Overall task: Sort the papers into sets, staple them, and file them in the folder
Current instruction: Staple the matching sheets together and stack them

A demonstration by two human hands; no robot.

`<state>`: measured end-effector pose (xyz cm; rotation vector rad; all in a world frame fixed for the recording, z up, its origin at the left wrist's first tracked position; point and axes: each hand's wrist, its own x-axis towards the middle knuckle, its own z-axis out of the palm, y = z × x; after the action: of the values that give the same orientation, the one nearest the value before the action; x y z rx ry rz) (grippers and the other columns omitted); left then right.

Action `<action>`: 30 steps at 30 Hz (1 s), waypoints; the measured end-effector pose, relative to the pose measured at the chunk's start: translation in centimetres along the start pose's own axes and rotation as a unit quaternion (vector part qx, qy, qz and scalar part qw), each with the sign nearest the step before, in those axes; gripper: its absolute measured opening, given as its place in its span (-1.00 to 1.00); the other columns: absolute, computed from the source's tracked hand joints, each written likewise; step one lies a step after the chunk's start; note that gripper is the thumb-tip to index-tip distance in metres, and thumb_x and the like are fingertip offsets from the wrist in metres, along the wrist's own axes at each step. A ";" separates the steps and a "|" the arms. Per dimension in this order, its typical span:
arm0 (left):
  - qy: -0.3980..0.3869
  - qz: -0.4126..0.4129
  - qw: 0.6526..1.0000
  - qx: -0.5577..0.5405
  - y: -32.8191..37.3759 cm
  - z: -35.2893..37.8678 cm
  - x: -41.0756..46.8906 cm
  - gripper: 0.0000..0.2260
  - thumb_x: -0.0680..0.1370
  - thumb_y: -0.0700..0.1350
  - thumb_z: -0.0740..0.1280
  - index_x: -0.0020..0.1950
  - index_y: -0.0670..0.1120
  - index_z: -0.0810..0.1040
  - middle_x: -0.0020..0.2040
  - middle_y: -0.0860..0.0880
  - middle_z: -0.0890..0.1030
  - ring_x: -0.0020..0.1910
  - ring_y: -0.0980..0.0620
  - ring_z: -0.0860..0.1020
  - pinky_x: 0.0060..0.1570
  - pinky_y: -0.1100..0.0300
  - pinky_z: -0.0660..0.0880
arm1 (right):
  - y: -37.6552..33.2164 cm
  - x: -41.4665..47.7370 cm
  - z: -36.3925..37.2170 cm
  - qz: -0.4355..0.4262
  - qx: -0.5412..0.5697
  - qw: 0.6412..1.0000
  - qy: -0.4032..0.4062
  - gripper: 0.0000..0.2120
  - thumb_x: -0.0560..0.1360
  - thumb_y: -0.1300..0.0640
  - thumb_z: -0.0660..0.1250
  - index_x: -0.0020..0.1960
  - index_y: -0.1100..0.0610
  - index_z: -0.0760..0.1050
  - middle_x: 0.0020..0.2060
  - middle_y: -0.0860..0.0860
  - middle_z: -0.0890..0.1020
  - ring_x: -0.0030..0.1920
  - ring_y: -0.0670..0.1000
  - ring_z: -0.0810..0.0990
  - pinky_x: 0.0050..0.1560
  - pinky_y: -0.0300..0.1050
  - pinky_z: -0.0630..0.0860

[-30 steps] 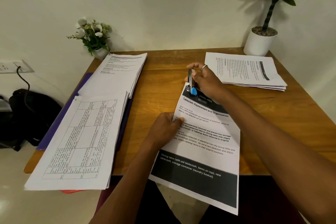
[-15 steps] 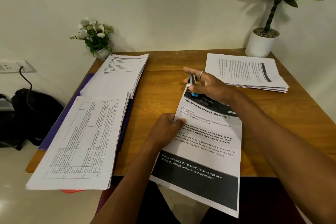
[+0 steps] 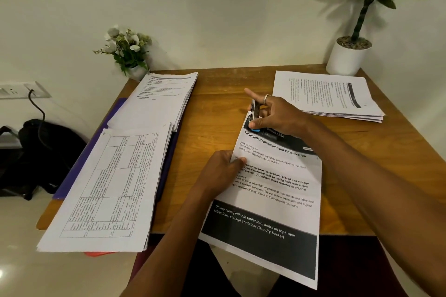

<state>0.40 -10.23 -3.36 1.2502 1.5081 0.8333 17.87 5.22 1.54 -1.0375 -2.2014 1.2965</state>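
1. Right hand [image 3: 280, 116]: thumb and curled fingers clamp a small stapler [image 3: 254, 113]; the index finger sticks out straight, clear of it. The stapler bites the far-left corner of the paper set [image 3: 277, 190].
2. Left hand [image 3: 219, 173]: pinches the set's left edge about halfway down, thumb on the top sheet, fingers hidden beneath.
3. Paper set: lies at a slant on the table [image 3: 217, 113], near end overhanging the near edge towards the lap.
4. Handling, judged: light, limp, loose sheets that slide apart easily. Best held at the edge close to the stapled corner so the sheets stay squared; the overhanging end will droop if lifted by one side.
5. Left of the hands: two thick stacks, gridded stack [image 3: 108, 188] near and text stack [image 3: 159, 99] far, both lying on a purple folder [image 3: 72, 181].
6. Far right: another stack [image 3: 328, 96] beside a potted plant [image 3: 350, 55].
7. Room: pale wall, small flower pot [image 3: 125, 48] at the far-left corner, wall socket [image 3: 21, 90] and black bag [image 3: 45, 152] on the floor to the left.
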 end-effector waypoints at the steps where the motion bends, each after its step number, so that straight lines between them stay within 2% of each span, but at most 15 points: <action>1: 0.000 -0.001 1.000 0.002 0.0 0.0 0.0 -0.85 0.69 -0.04 0.29 0.05 -0.03 0.62 -0.06 -0.03 0.76 -0.18 0.01 0.74 -0.16 0.13 0.67 | 0.0 0.1 0.3 -0.004 0.002 1.000 0.013 -0.16 0.47 0.17 0.54 0.61 -0.05 0.16 -0.28 -0.25 0.56 -0.32 -0.24 0.56 -0.17 -0.45 0.46; 3: -0.001 -0.001 1.000 0.003 -0.1 0.0 0.1 -0.85 0.69 -0.03 0.29 0.04 -0.03 0.62 -0.06 -0.03 0.76 -0.18 0.01 0.74 -0.14 0.11 0.67 | 0.2 0.2 0.8 -0.011 0.018 1.000 0.020 -0.10 0.42 0.07 0.59 0.61 -0.15 0.16 0.09 -0.05 0.61 0.03 -0.09 0.68 0.10 -0.24 0.60; 4: -0.001 -0.002 1.000 0.001 -0.1 0.0 0.1 -0.85 0.69 -0.03 0.29 0.04 -0.03 0.63 -0.06 -0.03 0.76 -0.17 0.01 0.74 -0.14 0.10 0.67 | 0.4 0.3 1.0 -0.014 0.021 0.999 0.021 -0.07 0.39 0.01 0.60 0.60 -0.20 0.16 0.25 0.05 0.58 0.20 0.03 0.65 0.23 -0.10 0.59; 6: -0.003 -0.004 1.000 -0.003 -0.2 -0.1 0.1 -0.85 0.69 -0.04 0.29 0.04 -0.04 0.63 -0.06 -0.03 0.76 -0.17 0.00 0.74 -0.11 0.08 0.68 | 0.6 0.4 1.0 -0.013 0.040 0.999 0.026 -0.06 0.36 0.00 0.59 0.60 -0.17 0.16 0.34 0.13 0.52 0.26 0.13 0.61 0.29 -0.02 0.57; 10: -0.002 -0.004 1.000 -0.004 -0.4 -0.1 0.2 -0.83 0.68 -0.04 0.29 0.09 -0.09 0.63 -0.04 -0.04 0.76 -0.15 -0.02 0.74 -0.06 0.01 0.68 | 0.5 0.4 0.4 -0.001 0.046 0.998 0.032 -0.06 0.34 -0.07 0.56 0.60 -0.18 0.15 0.29 0.01 0.54 0.21 0.01 0.65 0.24 0.02 0.60; 13: -0.002 -0.001 1.000 -0.006 -0.4 0.0 0.2 -0.84 0.68 -0.04 0.29 0.05 -0.06 0.64 -0.05 -0.04 0.76 -0.14 -0.02 0.74 -0.02 -0.04 0.68 | 0.5 0.6 0.2 0.010 0.046 0.998 0.035 -0.07 0.37 -0.08 0.54 0.61 -0.16 0.14 0.27 -0.03 0.54 0.16 -0.02 0.68 0.22 -0.01 0.61; 18: -0.005 -0.004 1.000 -0.009 -0.3 0.0 0.1 -0.85 0.68 -0.05 0.29 0.03 -0.05 0.64 -0.05 -0.04 0.76 -0.14 -0.03 0.74 0.01 -0.08 0.68 | 0.5 0.8 0.2 0.003 0.057 0.996 0.065 -0.10 0.42 0.02 0.55 0.62 -0.14 0.13 0.26 -0.04 0.54 0.16 -0.04 0.67 0.19 -0.07 0.62; 20: -0.006 -0.005 1.000 -0.009 -0.4 0.0 0.2 -0.84 0.68 -0.05 0.30 0.06 -0.07 0.64 -0.04 -0.04 0.76 -0.14 -0.03 0.74 0.01 -0.09 0.67 | 0.5 0.8 0.4 -0.004 0.047 0.996 0.074 -0.10 0.43 0.04 0.55 0.62 -0.15 0.13 0.23 -0.02 0.55 0.10 -0.04 0.68 0.12 -0.12 0.64; 22: -0.006 -0.005 1.000 -0.008 -0.4 -0.1 0.2 -0.84 0.68 -0.04 0.30 0.07 -0.07 0.64 -0.03 -0.04 0.76 -0.13 -0.04 0.74 0.01 -0.09 0.67 | 0.5 0.9 0.7 -0.016 0.038 0.996 0.083 -0.10 0.43 0.06 0.55 0.61 -0.18 0.13 0.16 -0.01 0.53 0.02 -0.04 0.66 0.08 -0.15 0.64; 23: -0.007 -0.005 1.000 -0.006 -0.4 -0.1 0.3 -0.84 0.68 -0.04 0.30 0.07 -0.06 0.64 -0.03 -0.04 0.76 -0.13 -0.03 0.74 0.00 -0.08 0.68 | 0.3 0.9 0.9 -0.023 0.025 0.996 0.085 -0.11 0.43 0.05 0.55 0.59 -0.23 0.14 0.13 -0.01 0.51 0.05 -0.05 0.63 0.12 -0.14 0.62; 25: -0.009 -0.005 1.000 -0.007 -0.3 -0.1 0.3 -0.86 0.68 -0.04 0.30 0.06 -0.03 0.63 -0.03 -0.03 0.76 -0.14 -0.01 0.74 -0.02 -0.04 0.68 | 0.0 0.8 1.4 -0.037 -0.003 0.996 0.079 -0.16 0.45 0.06 0.54 0.55 -0.31 0.16 0.13 -0.09 0.48 0.17 -0.10 0.54 0.26 -0.10 0.51; 27: -0.011 -0.005 1.000 -0.011 -0.2 -0.1 0.2 -0.88 0.68 -0.04 0.31 0.04 -0.02 0.63 -0.04 -0.02 0.76 -0.15 0.00 0.74 -0.05 0.00 0.69 | 0.0 0.9 1.6 -0.051 -0.008 0.996 0.066 -0.26 0.48 0.10 0.52 0.53 -0.27 0.26 0.13 -0.21 0.46 0.21 -0.16 0.47 0.32 -0.10 0.44; 30: -0.011 -0.009 1.000 -0.012 -0.2 -0.2 0.2 -0.88 0.68 -0.04 0.31 0.06 -0.03 0.63 -0.03 -0.02 0.76 -0.15 -0.01 0.74 -0.05 0.01 0.69 | 0.4 0.9 1.4 -0.054 -0.016 0.997 0.052 -0.43 0.50 0.07 0.49 0.43 -0.24 0.41 -0.03 -0.38 0.49 0.05 -0.25 0.49 0.25 -0.07 0.46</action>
<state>0.19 -10.11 -3.53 1.2238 1.4857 0.8209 16.50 5.21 0.46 -0.9617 -2.1741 1.1387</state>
